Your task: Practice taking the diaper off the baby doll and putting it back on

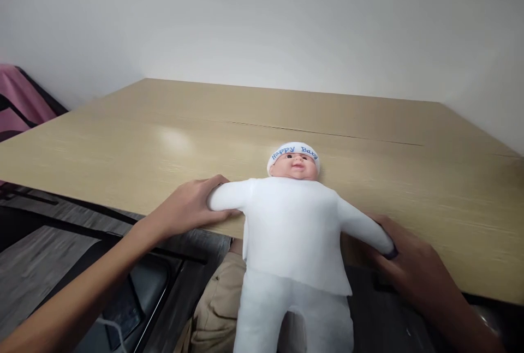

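A baby doll [292,227] in a white suit and a white cap lettered "Happy Baby" lies face up. Its head and chest rest on the near edge of a light wooden table [262,124], and its legs hang off toward me. My left hand [186,208] is closed around the end of the doll's arm on the left side. My right hand [409,265] grips the end of the doll's other arm at the right, with its fingers wrapped over it.
A pale wall stands behind the table. A pink and black object [18,105] sits at the far left. Below the table edge lie grey floor, a dark chair or case [135,293], and my tan trousers [216,304].
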`<act>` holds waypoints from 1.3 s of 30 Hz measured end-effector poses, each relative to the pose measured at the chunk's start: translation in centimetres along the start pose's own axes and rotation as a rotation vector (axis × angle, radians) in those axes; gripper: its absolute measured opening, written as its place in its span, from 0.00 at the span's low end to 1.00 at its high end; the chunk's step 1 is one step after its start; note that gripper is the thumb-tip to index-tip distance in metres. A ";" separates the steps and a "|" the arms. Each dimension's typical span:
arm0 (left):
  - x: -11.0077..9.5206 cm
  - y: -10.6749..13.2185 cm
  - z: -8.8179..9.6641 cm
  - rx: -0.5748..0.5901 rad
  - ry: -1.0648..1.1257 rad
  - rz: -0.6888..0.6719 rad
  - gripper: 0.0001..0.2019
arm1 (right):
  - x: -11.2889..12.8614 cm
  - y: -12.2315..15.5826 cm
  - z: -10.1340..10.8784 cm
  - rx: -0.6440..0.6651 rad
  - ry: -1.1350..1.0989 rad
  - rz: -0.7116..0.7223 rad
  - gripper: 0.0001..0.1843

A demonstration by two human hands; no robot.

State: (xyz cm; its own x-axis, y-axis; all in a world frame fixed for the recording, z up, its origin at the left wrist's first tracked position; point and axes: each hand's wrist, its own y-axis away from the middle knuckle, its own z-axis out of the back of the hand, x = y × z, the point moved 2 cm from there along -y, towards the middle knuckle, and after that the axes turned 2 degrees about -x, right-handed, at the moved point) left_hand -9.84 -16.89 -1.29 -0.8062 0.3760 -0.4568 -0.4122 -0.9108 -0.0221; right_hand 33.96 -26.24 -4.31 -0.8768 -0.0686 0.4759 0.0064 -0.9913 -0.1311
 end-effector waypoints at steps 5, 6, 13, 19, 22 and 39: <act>3.0 -2.0 -0.3 -0.018 0.017 0.049 0.29 | -0.6 -2.6 -0.4 -0.027 0.018 -0.008 0.18; 3.4 -2.7 -0.3 -0.033 0.025 0.053 0.30 | -0.5 -3.5 -0.5 -0.033 0.021 -0.011 0.17; 6.0 -10.5 -0.1 -0.148 0.052 0.066 0.35 | -0.8 -11.9 -1.6 -0.128 0.036 0.011 0.25; 8.0 -17.1 -0.8 -0.337 0.027 0.115 0.38 | -2.6 -18.8 -3.0 -0.203 0.106 0.009 0.27; 8.8 -19.6 -1.3 -0.442 0.014 0.115 0.37 | -3.2 -21.6 -3.5 -0.258 0.127 0.022 0.28; 12.1 -32.7 -1.3 -0.567 -0.173 -0.002 0.35 | -6.6 -34.8 -3.7 -0.353 0.179 0.087 0.32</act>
State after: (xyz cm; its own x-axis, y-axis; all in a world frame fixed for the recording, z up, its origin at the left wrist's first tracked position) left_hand -5.59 17.28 -7.25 -0.8829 0.3564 -0.3058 -0.1608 -0.8412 -0.5162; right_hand 37.72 9.08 -6.11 -0.9505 -0.0984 0.2947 -0.0544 -0.8811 -0.4697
